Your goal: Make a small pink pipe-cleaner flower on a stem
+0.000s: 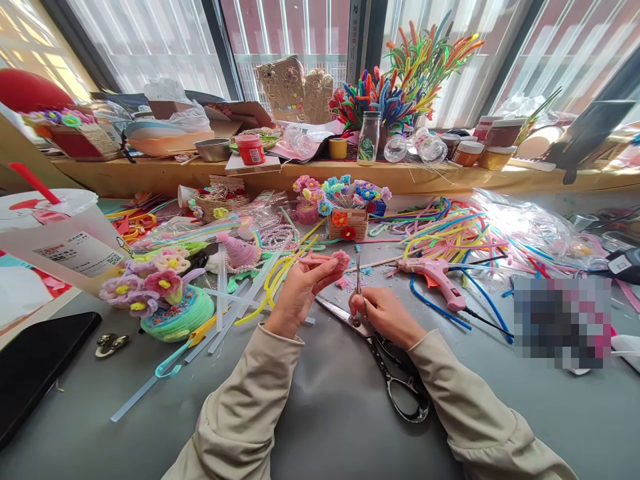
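Centrally, above the grey tabletop, the left hand pinches a pink fuzzy flower between thumb and fingers; the bloom points right and its stem runs leftward, so the long axis lies nearly level across the view. The right hand is curled closed around a slim pointed metal tool, tip upward, roughly square to that axis. A narrow gap shows between tool and bloom, which lies up and left of the right hand. Large scissors rest beneath the right hand, blades toward the left.
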Demonstrator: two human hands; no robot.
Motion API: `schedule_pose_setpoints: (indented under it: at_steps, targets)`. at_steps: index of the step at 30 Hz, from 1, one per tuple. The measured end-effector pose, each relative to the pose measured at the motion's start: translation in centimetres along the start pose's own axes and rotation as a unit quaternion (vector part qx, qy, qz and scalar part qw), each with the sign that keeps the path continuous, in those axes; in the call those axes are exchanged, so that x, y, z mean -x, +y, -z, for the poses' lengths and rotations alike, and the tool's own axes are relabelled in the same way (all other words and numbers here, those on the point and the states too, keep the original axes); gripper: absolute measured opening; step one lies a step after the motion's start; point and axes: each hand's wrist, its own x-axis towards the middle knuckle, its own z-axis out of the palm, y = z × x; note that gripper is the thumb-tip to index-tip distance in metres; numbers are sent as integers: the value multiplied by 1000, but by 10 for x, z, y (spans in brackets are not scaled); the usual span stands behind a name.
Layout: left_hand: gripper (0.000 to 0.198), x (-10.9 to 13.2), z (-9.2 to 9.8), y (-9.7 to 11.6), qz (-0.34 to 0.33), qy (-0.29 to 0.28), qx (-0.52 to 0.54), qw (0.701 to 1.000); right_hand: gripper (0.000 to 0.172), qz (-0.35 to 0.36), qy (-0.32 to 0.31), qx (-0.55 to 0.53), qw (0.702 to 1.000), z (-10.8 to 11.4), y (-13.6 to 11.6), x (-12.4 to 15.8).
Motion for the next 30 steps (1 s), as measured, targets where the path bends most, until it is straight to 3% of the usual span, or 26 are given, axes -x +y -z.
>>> schedule_pose_setpoints:
  at_steps: [8, 15, 23, 30]
  targets:
    - [10, 0, -1, -1, 11, 0, -37, 999, 48, 6, -14, 49, 999, -3, 1, -1]
    - [11, 2, -1, 0, 25, 3, -71, 997, 43, 11, 30, 38, 999, -2, 1, -2]
    - [23, -2, 2, 9, 11, 54, 33, 998, 44, 17, 56, 91, 994, -2, 5, -3]
    - [24, -1, 4, 5, 31, 23, -91, 995, 46, 7, 47, 113, 992, -2, 5, -4]
